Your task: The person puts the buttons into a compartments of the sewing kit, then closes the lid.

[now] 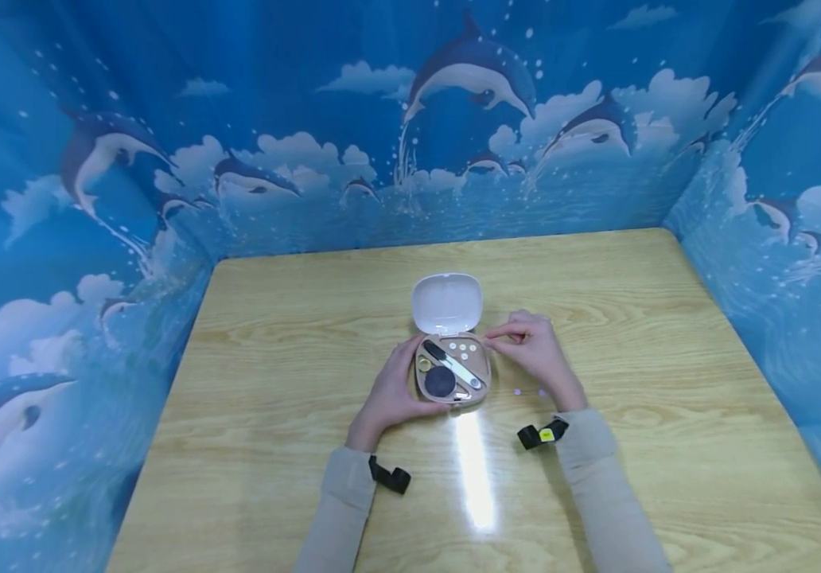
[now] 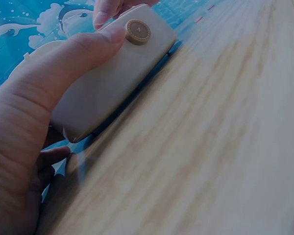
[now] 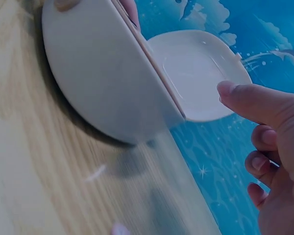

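Observation:
An open sewing kit box [image 1: 486, 383] sits on the table with its white lid [image 1: 446, 301] tipped back. My left hand [image 1: 398, 386] grips the box by its left side, thumb along the front beside a round button-shaped clasp [image 2: 138, 32]. Inside lie several white buttons [image 1: 464, 356], a dark round disc [image 1: 440, 382], a small gold ring [image 1: 424, 364] and a black-and-silver tool [image 1: 459, 369] set diagonally. At the box's back right corner is my right hand [image 1: 531, 342], thumb and forefinger close together, other fingers curled. I cannot tell whether it pinches something small.
Two small pale purple pieces [image 1: 517, 391] lie on the wooden table [image 1: 296, 342] to the right of the box. A blue dolphin-print curtain [image 1: 353, 103] hangs around the back and sides. Both wrists wear black camera straps [image 1: 391, 476].

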Demonstrator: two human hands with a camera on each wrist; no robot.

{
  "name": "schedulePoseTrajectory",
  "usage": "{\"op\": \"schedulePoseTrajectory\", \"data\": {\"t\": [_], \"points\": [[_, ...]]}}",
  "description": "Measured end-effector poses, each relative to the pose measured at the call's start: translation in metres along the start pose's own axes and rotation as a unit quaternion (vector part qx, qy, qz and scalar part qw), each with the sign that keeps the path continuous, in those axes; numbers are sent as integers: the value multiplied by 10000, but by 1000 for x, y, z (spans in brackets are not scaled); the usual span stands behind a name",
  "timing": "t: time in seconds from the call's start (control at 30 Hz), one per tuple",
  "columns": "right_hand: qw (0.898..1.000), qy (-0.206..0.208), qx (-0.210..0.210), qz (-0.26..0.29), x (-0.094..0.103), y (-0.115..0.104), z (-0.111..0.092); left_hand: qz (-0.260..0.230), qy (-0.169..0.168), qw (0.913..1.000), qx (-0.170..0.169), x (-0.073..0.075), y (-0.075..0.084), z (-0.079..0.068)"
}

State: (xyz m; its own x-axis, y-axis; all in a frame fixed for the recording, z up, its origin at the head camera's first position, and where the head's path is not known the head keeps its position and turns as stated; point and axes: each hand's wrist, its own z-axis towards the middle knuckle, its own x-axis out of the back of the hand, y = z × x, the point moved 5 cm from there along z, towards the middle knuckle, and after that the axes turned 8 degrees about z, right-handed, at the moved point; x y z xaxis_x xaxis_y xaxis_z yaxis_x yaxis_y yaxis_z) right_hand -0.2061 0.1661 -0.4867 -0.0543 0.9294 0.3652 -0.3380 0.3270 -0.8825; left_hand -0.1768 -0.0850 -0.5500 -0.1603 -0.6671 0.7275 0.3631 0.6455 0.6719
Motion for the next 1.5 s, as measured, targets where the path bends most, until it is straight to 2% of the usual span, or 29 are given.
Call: {"op": "schedulePoseTrajectory", "data": {"t": [0.23, 0.4, 0.63, 0.77, 0.87, 1.03, 1.23, 1.3, 1.43, 1.5], "points": [[9997, 140, -220, 35, 15, 10, -7, 11, 35, 10000, -18, 0, 1, 0], [9996, 228, -143, -41, 25, 15, -13, 30, 35, 10000, -20, 1, 1, 0], [9989, 198, -402, -142, 34, 24, -23, 55, 35, 10000, -41, 2, 1, 1], [9990, 152, -410, -103, 36, 28, -30, 57, -6, 10000, 5, 1, 0, 1], [9993, 108, -357, -31, 35, 19, -35, 38, -11, 10000, 13, 1, 1, 1], [9987, -59, -504, 17, 34, -2, -44, -1, -9, 10000, -9, 2, 2, 2], [9965, -370, -710, 220, 33, 11, -55, -45, -27, 10000, 6, 1, 2, 1], [9964, -462, -659, 264, 32, 17, -58, -40, -5, 10000, -12, 1, 2, 1], [9971, -570, -448, 228, 29, 46, -65, -63, 21, 10000, -21, 0, 0, 0], [9978, -609, -247, 115, 28, 52, -69, -59, 15, 10000, -25, -1, 0, -1]]}}
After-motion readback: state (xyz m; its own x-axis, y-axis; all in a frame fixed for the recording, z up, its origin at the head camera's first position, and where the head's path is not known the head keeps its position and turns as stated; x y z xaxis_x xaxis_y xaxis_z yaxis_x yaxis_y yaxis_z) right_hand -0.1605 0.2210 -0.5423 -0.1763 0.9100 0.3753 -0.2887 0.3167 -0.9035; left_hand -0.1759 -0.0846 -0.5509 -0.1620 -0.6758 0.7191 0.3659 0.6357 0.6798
